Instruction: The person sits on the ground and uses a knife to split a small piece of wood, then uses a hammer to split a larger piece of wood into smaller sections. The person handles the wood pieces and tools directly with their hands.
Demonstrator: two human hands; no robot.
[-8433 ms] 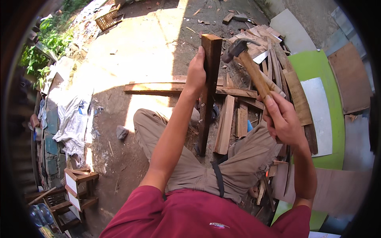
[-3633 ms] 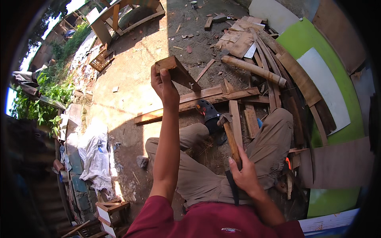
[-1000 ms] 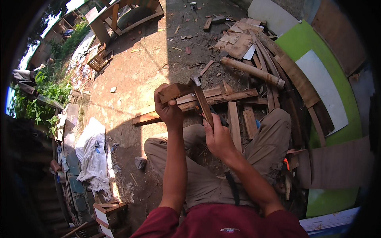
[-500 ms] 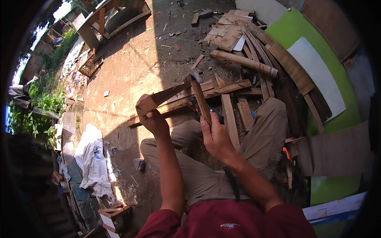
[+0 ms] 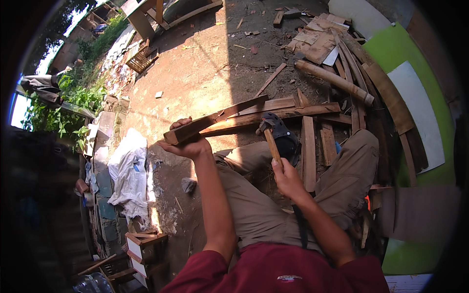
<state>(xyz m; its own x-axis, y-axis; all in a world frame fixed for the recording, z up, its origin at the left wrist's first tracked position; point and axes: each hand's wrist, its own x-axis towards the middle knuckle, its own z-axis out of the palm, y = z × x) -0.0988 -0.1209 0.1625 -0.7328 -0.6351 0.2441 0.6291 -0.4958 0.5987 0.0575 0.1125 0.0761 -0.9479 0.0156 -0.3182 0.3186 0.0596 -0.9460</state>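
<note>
The left hand (image 5: pixel 188 148) grasps the near end of a dark brown, squared wooden beam (image 5: pixel 215 117), its palm underneath, fingers curled over the far edge and thumb stretched out loosely. The right hand (image 5: pixel 289 181) is wrapped round the pale wooden handle of a dark-headed hammer (image 5: pixel 271 144). A long, light brown, rough-sawn timber (image 5: pixel 312 111) lies on the ground beyond the hands; the beam slants across and above its left part. Whether the beam's far end touches anything cannot be told.

With only one hand under an end, the beam could roll or tip if struck off-centre, and the unwrapped thumb could get pinched. The hammer head appears right over a black clog-type shoe (image 5: pixel 288 141), just on the near side of the timber, so a slipped or low swing could catch the foot.

A short upright-looking plank (image 5: pixel 309 154) lies on the timber's near side, beside the shoe, narrowing the room for the right arm. A round wooden pole (image 5: pixel 334 82) lies beyond its right part. A grey stone (image 5: pixel 188 184) and a crumpled white cloth (image 5: pixel 129 166) lie to its near left.
</note>
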